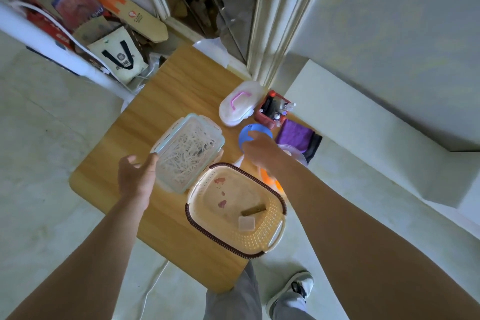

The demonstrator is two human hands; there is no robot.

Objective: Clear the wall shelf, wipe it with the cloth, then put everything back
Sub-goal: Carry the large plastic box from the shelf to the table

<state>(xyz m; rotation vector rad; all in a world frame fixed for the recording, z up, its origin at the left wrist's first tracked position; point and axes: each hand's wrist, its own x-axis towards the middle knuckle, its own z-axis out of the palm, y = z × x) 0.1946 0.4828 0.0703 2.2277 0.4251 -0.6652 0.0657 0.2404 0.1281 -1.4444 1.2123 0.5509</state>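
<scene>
Reaching over the wooden tabletop (135,125), the right hand (259,149) lies on a blue round lid (249,130); its fingers are hidden behind the back of the hand, so whether they grip the lid cannot be told. The left hand (136,176) is relaxed and spread, holding nothing, its thumb touching the near corner of a clear lidded container (187,150) full of pale strands. Just beside that container sits a cream basket (259,238) with a brown rim. The purple cloth (294,135) lies folded at the tabletop's far right edge, touching a red caddy (262,117) of small bottles, next to a white box (237,104) with a pink handle. On the floor beyond, a printed bag (78,8) shows the letters "SHU". The print on a white tote (119,60) and on a cardboard box (135,18) is too small to read.
</scene>
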